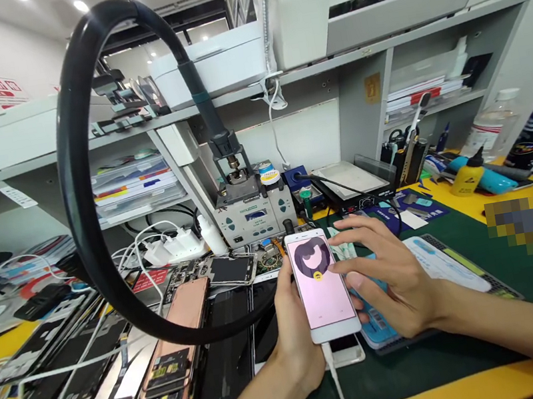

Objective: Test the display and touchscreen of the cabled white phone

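Observation:
My left hand point(296, 336) is closed around a white smartphone point(327, 304), its thumb along the left edge and fingertips showing at the right edge. The phone is tilted up with its screen lit pink, a dark shape and a small yellow mark near the top. A white cable point(337, 384) runs from its bottom edge towards me. My right hand point(390, 274) hovers at the phone's right side, fingers spread, the index fingertip at or just over the screen; whether it touches I cannot tell. Beneath the phone, part of another white phone point(349, 352) lies on the green mat.
A thick black hose point(77, 189) loops up from the hot air station point(256, 214). Stacked phone parts point(172, 369) fill the left. A blue tray point(383, 329) lies under my right hand. A yellow bottle point(468, 175) and a clear bottle point(492, 123) stand at right.

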Tool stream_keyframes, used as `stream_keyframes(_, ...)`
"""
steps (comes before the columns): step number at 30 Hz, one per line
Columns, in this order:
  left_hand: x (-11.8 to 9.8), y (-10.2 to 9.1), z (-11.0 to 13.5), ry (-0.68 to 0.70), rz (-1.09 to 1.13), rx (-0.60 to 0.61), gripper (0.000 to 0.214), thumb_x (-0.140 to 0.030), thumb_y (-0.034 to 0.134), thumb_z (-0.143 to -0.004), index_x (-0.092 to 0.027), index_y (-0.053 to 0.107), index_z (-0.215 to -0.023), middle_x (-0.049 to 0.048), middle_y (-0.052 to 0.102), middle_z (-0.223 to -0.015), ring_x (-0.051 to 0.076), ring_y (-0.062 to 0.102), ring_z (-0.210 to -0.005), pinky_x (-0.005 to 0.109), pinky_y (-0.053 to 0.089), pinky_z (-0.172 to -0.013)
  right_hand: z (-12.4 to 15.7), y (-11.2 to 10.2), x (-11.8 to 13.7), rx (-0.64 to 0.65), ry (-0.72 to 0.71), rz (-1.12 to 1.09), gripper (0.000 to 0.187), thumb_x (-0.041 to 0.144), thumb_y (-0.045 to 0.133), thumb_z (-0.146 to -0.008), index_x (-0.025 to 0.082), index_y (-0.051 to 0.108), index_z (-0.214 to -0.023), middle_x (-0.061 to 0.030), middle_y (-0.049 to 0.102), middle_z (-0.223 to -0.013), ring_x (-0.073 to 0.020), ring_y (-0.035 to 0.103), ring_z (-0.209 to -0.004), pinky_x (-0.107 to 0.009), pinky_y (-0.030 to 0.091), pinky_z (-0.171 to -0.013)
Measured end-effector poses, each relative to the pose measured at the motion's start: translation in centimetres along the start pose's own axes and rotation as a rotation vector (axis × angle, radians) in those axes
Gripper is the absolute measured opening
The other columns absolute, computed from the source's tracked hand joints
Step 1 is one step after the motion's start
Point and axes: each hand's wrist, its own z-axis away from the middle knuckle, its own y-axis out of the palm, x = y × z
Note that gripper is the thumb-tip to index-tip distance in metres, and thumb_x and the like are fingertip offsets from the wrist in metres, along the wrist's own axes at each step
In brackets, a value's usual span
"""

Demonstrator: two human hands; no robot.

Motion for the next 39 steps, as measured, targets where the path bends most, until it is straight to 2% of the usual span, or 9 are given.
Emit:
stream_keyframes(6, -0.13, 0.16, -0.01, -0.004, 0.016, 0.006, 0.057, -0.059, 0.044, -0.089, -0.009, 0.069, -0.100, 0.0134, 0.071, -0.081, 0.019, 0.065, -0.062, 0.034, 0.052, -0.067, -0.01, -0.02, -0.03, 0.005, 0.000, -0.009, 0.030, 0.011, 0.054, -0.074, 0.015, 0.070, -0.099, -0.0153, 0.061, -0.112, -0.0342, 0.051, -0.115, -0.059, 0.042, -0.097)
stream_keyframes(9, -0.17, 0.05, -0.14, -0.003, 0.023, 0.011, 0.061, -0.063, 0.043, -0.088, -0.009, 0.069, -0.100, 0.0139, 0.071, -0.082, 0.018, 0.063, -0.059, 0.034, 0.053, -0.066, -0.04, 0.08, -0.14, 0.008, -0.002, -0.018, 0.031, 0.011, 0.054, -0.074, 0.014, 0.070, -0.100, -0.0159, 0.060, -0.112, -0.0342, 0.051, -0.115, -0.059, 0.041, -0.097)
stream_keyframes(15, -0.41, -0.07, -0.14, -0.001, 0.009, 0.017, 0.063, -0.064, 0.044, -0.087, -0.008, 0.069, -0.096, 0.0147, 0.070, -0.082, 0.022, 0.065, -0.066, 0.034, 0.053, -0.066, -0.04, 0.14, -0.21, -0.013, -0.024, -0.033, 0.031, 0.009, 0.054, -0.073, 0.012, 0.069, -0.099, -0.0169, 0.059, -0.112, -0.0348, 0.050, -0.115, -0.058, 0.041, -0.095)
stream_keyframes(22, -0.42, -0.19, -0.11, 0.011, 0.045, 0.000, 0.053, -0.056, 0.050, -0.087, -0.011, 0.067, -0.110, 0.0126, 0.071, -0.085, 0.022, 0.066, -0.068, 0.034, 0.052, -0.069, 0.11, 0.12, -0.24, 0.019, -0.032, -0.033, 0.031, 0.009, 0.054, -0.073, 0.012, 0.070, -0.099, -0.0174, 0.059, -0.114, -0.0349, 0.050, -0.117, -0.059, 0.040, -0.098)
stream_keyframes(30, -0.42, -0.15, -0.20, 0.039, 0.048, -0.035, 0.058, -0.061, 0.052, -0.084, -0.017, 0.064, -0.120, 0.0100, 0.071, -0.086, 0.021, 0.066, -0.072, 0.033, 0.050, -0.072, 0.13, 0.15, -0.18, 0.075, -0.056, -0.037, 0.032, 0.012, 0.055, -0.075, 0.012, 0.070, -0.102, -0.0181, 0.058, -0.118, -0.0357, 0.050, -0.118, -0.061, 0.038, -0.100)
stream_keyframes(39, -0.29, -0.13, -0.07, 0.015, 0.081, -0.040, 0.062, -0.063, 0.053, -0.083, -0.016, 0.064, -0.121, 0.0099, 0.070, -0.083, 0.021, 0.066, -0.071, 0.032, 0.049, -0.072, 0.15, 0.17, -0.05, 0.129, -0.048, -0.013, 0.036, 0.015, 0.055, -0.077, 0.014, 0.069, -0.110, -0.0186, 0.054, -0.125, -0.0374, 0.042, -0.126, -0.061, 0.037, -0.100)
